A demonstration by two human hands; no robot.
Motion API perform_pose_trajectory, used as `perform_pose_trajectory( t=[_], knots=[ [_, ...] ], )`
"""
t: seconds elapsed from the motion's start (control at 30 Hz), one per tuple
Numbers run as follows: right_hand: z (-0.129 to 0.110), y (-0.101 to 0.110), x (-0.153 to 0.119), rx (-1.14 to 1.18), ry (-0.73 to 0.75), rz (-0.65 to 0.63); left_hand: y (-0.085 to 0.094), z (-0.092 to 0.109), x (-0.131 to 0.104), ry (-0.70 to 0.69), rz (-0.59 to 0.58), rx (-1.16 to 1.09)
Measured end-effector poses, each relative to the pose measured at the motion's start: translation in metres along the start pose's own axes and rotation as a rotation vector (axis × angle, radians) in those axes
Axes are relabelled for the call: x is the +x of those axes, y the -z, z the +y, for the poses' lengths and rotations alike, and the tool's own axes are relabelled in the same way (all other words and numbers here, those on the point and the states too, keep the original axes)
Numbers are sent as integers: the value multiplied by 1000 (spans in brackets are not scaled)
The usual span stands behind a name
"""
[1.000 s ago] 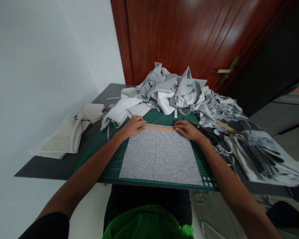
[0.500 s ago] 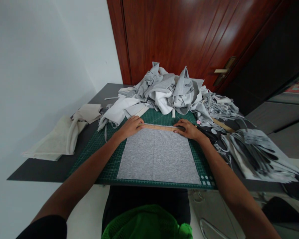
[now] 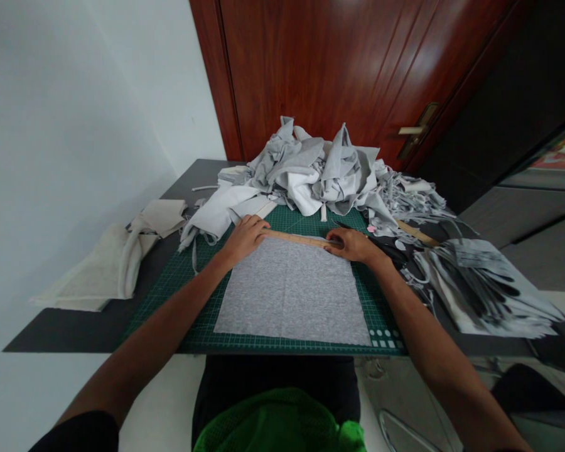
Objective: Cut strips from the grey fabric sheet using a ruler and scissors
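A piece of heather-grey cloth (image 3: 289, 292) lies flat on the green cutting mat (image 3: 169, 295), with a faint crease down its middle. Along its far edge runs a narrow wooden ruler (image 3: 295, 238), slanting slightly down to the right. My left hand (image 3: 247, 238) grips the ruler's left end with its fingers bent together, at the cloth's far left corner. At the other end, my right hand (image 3: 353, 243) is closed on the ruler near the far right corner. A small dark thing shows among its fingers; I cannot make out what it is.
A heap of grey and white fabric (image 3: 306, 169) stands behind the mat, against the wall and door. Cream cloth (image 3: 108, 267) lies left. Thin scraps (image 3: 414, 198), another wooden strip (image 3: 417, 233) and a stack of folded grey fabric (image 3: 494, 285) are right.
The ruler has tilted, its left end now farther from me than its right. The grey cloth has turned slightly clockwise on the mat. Both hands keep hold, and the view has shifted a little.
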State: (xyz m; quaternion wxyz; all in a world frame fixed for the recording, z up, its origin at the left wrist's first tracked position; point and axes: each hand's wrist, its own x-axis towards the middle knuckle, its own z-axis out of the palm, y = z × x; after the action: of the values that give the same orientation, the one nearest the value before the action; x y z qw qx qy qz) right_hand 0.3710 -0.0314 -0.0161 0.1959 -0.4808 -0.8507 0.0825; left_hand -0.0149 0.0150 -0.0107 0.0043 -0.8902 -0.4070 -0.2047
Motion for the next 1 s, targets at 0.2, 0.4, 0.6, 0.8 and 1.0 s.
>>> perform_pose_trajectory(
  t=[0.2, 0.4, 0.6, 0.8, 1.0],
  knots=[
    [-6, -2, 2, 7, 158, 82, 3, 27, -9, -92, -73, -4],
    [-2, -13, 10, -87, 58, 43, -2, 78, -19, -148, -200, 65],
    [-4, -12, 11, -184, -33, 79, 2, 122, -33, -295, -237, 51],
    [0, -6, 6, -165, 5, 27, 9, 142, -48, -135, -214, 114],
    [-13, 7, 7, -229, 31, -79, -3, 143, -81, -11, -160, 121]
  ],
)
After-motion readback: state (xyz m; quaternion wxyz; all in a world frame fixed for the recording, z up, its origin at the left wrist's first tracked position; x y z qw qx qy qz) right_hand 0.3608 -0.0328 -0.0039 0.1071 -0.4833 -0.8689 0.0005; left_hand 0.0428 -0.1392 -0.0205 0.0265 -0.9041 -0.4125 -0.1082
